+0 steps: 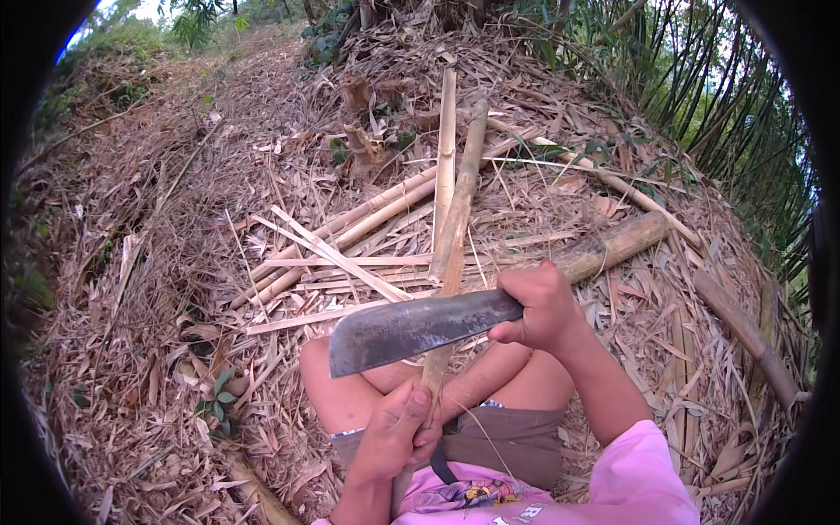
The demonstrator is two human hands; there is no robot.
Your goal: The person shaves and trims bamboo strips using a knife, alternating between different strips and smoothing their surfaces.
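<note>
My right hand is closed round the handle of a machete. Its broad, dark, worn blade points left and lies across a length of bamboo; whether the edge touches it cannot be told. Nearer my lap, my left hand wraps its fingers and thumb round the near end of that bamboo, which slants away from me. Part of the bamboo is hidden behind the blade. Beyond the blade, a split half of bamboo lies beside it, pale inner side up.
Several pale bamboo strips lie crossed on ground littered with dry leaves. A thick pole lies just beyond my right hand. More poles rest at the right. My crossed legs are under the blade. Cut stumps and bamboo stalks stand farther off.
</note>
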